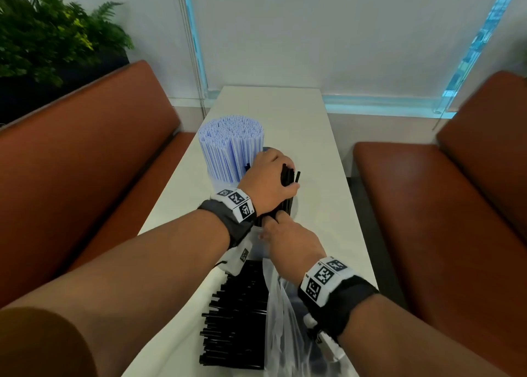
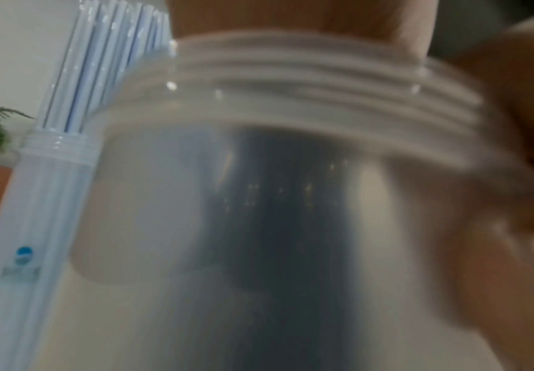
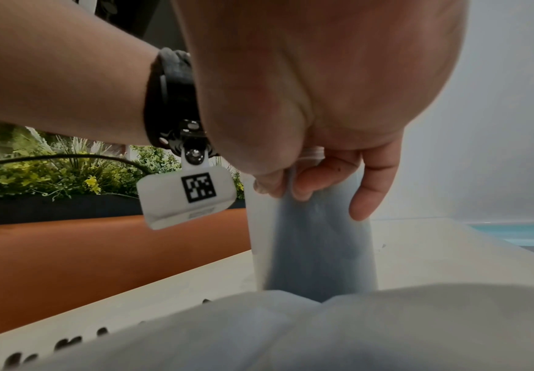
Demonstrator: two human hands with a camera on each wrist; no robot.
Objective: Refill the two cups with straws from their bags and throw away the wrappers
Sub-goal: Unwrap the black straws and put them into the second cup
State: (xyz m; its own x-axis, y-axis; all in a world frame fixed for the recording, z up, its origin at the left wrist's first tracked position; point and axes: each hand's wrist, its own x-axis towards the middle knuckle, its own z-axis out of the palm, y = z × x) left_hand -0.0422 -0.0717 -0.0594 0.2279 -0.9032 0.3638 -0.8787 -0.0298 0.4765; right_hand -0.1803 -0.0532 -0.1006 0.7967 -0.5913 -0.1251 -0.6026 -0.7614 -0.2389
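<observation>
- Our left hand (image 1: 268,181) curls over a bunch of black straws (image 1: 289,188), its grip closed round them as they stand in the near cup (image 2: 259,200).
- That cup is a clear plastic jar with a ribbed neck; through its wall in the left wrist view we see a dark, blurred column of straws.
- Our right hand (image 1: 288,238) sits just below the left one, thumb and fingers (image 3: 310,183) pinching the clear bag (image 1: 281,314) where it comes up against the cup. The rest of the bag trails back toward us over the worktop (image 1: 322,154).
- The second cup (image 2: 42,200) stands just beside the first, on its far left, packed with white straws (image 1: 232,145) striped in blue, which rise well above its rim.
- A loose heap of black straws (image 1: 236,319) lies flat on the worktop near us, under our left forearm and touching the bag's left edge.
- Our own hands hide the near cup's rim from the head camera, so we cannot tell how full it is.
- Brown padded benches (image 1: 91,159) flank the worktop on both sides, a leafy plant (image 1: 48,31) stands behind the left one, and a pale window blind (image 1: 328,34) hangs at the far end.
</observation>
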